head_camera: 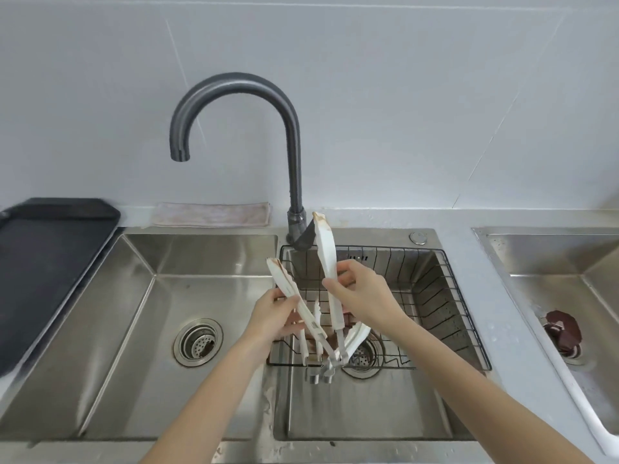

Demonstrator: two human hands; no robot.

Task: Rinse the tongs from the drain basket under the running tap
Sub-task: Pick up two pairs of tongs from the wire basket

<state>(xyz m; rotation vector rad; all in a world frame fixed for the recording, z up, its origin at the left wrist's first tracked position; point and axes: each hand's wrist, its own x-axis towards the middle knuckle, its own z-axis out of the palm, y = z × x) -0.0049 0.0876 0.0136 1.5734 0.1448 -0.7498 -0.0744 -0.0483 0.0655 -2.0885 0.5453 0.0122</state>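
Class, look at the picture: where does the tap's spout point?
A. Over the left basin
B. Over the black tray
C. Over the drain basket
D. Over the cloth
A: the tap arches leftward and its mouth hangs above the left basin, while both hands hold the tongs over the drain basket in the right basin.

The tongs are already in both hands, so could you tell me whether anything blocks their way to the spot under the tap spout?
Nothing visible does. The left hand and right hand hold the tongs above the drain basket. The tap spout opens over the left basin, which shows only its drain. No water is visible running.
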